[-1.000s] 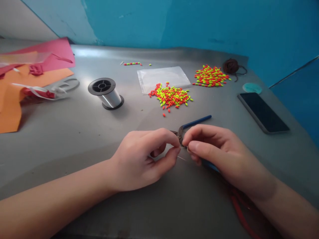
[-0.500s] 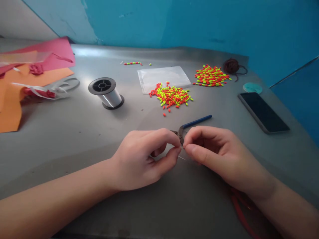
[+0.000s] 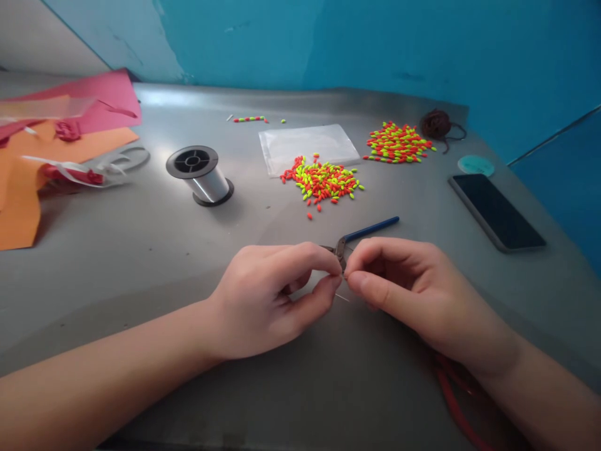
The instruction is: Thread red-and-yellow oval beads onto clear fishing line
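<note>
My left hand [image 3: 282, 297] is closed in a pinch, thumb against index finger. Facing it, my right hand [image 3: 410, 285] pinches too, its fingertips almost meeting the left ones. What they hold is too small to make out. A thin pale strand [image 3: 342, 297], perhaps wire or thread, shows just below the left fingertips. Right behind the fingertips lie pliers with a blue handle [image 3: 372, 230], their other parts mostly covered by my hands. Beyond is a heap of red and yellow-green beads [image 3: 326, 181], partly against a clear plastic bag [image 3: 314, 143].
A spool of clear line [image 3: 209, 186] stands left of the beads. Farther right are a second bead pile [image 3: 399, 144], dark yarn [image 3: 436, 125], a teal disc [image 3: 476, 166] and a phone [image 3: 498, 213]. Orange paper [image 3: 21, 207] lies far left; a short beaded strand [image 3: 250, 119] lies near the wall.
Hardly anything differs. My left fingertips have shifted very slightly right, closer to the right ones; the objects on the table stay where they were.
</note>
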A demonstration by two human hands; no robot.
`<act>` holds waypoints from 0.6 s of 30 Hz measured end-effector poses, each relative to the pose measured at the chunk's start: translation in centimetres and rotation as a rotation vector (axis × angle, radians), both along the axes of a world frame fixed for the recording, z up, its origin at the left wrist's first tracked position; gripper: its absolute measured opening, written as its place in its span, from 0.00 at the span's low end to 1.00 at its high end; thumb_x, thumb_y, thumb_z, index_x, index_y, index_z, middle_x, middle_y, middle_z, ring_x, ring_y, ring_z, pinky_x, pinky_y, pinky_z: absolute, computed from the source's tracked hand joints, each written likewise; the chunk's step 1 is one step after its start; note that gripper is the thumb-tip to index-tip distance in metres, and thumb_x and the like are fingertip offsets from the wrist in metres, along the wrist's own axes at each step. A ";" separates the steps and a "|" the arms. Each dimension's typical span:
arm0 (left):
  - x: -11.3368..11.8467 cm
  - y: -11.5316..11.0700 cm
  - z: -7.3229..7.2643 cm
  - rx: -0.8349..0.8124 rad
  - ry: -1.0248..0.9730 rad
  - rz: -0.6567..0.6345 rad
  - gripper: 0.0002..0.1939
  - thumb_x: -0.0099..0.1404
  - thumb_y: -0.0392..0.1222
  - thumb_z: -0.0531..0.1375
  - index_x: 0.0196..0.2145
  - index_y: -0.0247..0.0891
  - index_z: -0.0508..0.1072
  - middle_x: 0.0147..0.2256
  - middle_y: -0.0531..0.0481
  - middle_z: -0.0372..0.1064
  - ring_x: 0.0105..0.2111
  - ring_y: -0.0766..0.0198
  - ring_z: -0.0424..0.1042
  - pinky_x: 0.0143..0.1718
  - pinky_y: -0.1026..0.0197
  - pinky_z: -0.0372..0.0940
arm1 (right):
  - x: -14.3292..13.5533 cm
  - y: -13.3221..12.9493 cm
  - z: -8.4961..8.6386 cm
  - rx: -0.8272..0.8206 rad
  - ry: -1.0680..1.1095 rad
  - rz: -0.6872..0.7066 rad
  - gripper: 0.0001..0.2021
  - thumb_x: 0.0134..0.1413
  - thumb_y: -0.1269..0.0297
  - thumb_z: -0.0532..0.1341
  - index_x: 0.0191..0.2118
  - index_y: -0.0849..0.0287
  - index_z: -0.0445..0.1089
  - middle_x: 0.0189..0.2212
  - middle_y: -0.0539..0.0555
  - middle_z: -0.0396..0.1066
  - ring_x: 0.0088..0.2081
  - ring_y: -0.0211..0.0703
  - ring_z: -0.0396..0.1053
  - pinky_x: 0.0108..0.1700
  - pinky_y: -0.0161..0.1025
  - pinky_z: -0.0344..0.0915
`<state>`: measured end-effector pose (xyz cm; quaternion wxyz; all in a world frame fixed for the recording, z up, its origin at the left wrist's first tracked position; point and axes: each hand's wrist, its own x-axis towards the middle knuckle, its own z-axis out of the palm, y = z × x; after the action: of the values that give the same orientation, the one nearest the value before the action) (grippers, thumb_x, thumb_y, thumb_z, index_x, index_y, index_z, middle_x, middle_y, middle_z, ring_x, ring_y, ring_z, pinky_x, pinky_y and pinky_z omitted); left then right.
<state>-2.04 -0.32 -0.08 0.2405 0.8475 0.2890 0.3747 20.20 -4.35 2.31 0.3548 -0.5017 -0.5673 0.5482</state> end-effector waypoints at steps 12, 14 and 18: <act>0.0 0.1 0.0 0.030 -0.015 -0.022 0.08 0.67 0.28 0.65 0.40 0.38 0.81 0.27 0.60 0.75 0.20 0.77 0.60 0.24 0.72 0.60 | 0.1 0.0 0.1 -0.008 -0.006 -0.002 0.07 0.68 0.66 0.67 0.35 0.53 0.77 0.28 0.44 0.72 0.29 0.33 0.66 0.31 0.29 0.63; 0.0 0.1 0.0 0.032 -0.015 -0.022 0.08 0.67 0.28 0.65 0.40 0.38 0.81 0.28 0.60 0.77 0.20 0.77 0.61 0.24 0.72 0.60 | 0.0 0.0 0.1 -0.011 -0.004 -0.002 0.06 0.68 0.66 0.67 0.36 0.53 0.77 0.28 0.44 0.72 0.29 0.33 0.65 0.31 0.29 0.63; 0.0 0.1 0.0 0.032 -0.014 -0.022 0.09 0.67 0.28 0.65 0.41 0.39 0.81 0.28 0.59 0.78 0.20 0.76 0.61 0.23 0.72 0.60 | 0.1 0.0 0.1 -0.016 -0.004 0.004 0.07 0.68 0.66 0.67 0.36 0.53 0.77 0.28 0.44 0.72 0.29 0.33 0.65 0.31 0.29 0.63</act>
<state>-2.00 -0.20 -0.06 0.2330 0.8518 0.2718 0.3825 20.29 -4.36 2.38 0.3487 -0.5046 -0.5644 0.5525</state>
